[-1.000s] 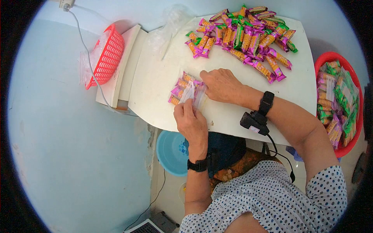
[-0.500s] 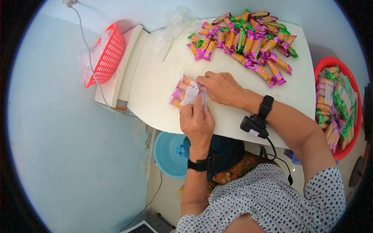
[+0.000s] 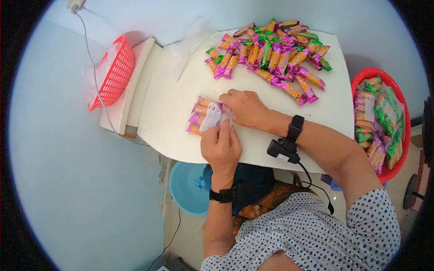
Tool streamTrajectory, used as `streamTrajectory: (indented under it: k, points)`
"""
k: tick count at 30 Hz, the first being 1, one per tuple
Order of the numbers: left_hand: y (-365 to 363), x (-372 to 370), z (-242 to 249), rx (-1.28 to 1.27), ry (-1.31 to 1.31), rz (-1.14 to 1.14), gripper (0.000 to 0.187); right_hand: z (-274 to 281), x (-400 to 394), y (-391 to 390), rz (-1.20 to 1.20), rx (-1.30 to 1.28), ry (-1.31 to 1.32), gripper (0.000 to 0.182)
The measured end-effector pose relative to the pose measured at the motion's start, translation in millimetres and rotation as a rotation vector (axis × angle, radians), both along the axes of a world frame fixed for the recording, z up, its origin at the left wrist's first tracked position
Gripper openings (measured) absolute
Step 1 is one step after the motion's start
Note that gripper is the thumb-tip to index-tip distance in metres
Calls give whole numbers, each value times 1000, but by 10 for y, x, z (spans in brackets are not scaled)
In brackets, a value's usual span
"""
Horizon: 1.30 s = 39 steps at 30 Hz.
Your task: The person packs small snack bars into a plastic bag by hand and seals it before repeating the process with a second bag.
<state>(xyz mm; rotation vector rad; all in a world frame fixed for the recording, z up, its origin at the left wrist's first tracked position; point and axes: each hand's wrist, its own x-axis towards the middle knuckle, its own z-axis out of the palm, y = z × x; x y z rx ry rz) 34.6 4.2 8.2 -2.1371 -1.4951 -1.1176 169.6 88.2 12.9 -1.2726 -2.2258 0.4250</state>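
Note:
A clear plastic bag [image 3: 199,116] lies on the white table [image 3: 158,108], with several orange snack packs in purple wrappers inside and a white printed label [image 3: 211,116] on top. My left hand [image 3: 221,147] is closed on the bag's lower right part, beside the label. My right hand [image 3: 246,107] pinches the bag's upper right edge with its fingertips. What lies under the fingers is hidden. Behind my hands is a loose pile of snack packs [image 3: 275,56] in purple and green wrappers.
A red basket [image 3: 118,74] holding clear plastic stands at the left. Thin clear bags [image 3: 192,40] lie at the table's back left. A red tub [image 3: 404,153] of filled bags is at the right, a blue basin [image 3: 181,192] below the table edge.
The whole view has shifted, so things appear a little further left and lower. The label shows more fully on the bag, and both hands still grip it.

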Motion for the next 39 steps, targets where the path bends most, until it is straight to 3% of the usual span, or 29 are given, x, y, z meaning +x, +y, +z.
streamTrajectory:
  k: [10,16,22,26,32,39]
  points:
    - [-51,-53,-45,-2,-130,-11,21,133,36,-47,-7,-23,5,39]
    - [-35,-86,-27,26,-188,-78,22,145,206,15,19,55,-68,36]
    - [-28,-71,-28,58,-294,-100,22,679,805,-444,-259,205,-278,28]
    - [-14,-90,-79,97,-285,-142,20,568,1256,-640,-388,141,-442,27]
    - [-33,-94,-58,88,-260,-133,16,332,1314,-759,-318,262,-492,34]
    - [-66,-101,-16,42,-260,-108,12,311,1296,-736,-316,206,-524,29]
